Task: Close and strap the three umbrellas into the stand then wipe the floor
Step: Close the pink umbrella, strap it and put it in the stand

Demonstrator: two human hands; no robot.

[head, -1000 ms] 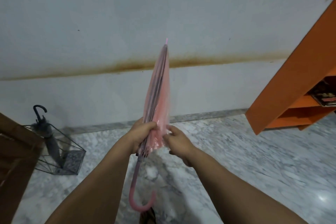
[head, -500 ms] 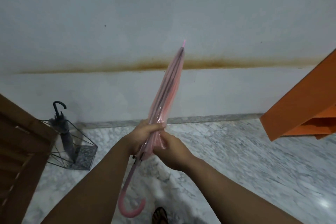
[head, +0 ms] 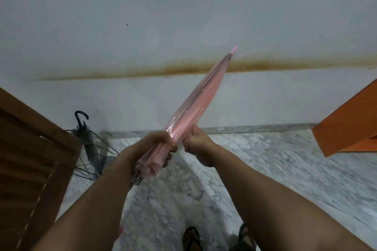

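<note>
Pink umbrella (head: 195, 104), one, closed, canopy gathered: held in both hands above the marble floor (head: 275, 169). Against the frame half a second earlier its tip leans further to the right and lower across the brown stain (head: 142, 72) on the wall, and the curved pink handle seen then now lies hidden under the left forearm. Left hand (head: 155, 144) wraps the folded canopy near its lower end; right hand (head: 195, 142), just right of that grip, pinches the canopy edge with curled fingers. Grey umbrella (head: 89, 144), one, closed, black hook handle up, standing in one black wire stand (head: 98, 161) well left of the grip. Sandalled feet (head: 191, 238), two, below the grip. Orange cabinet (head: 346, 126), one, far right; brown slatted panel (head: 30, 159), one, far left. No legible writing.
</note>
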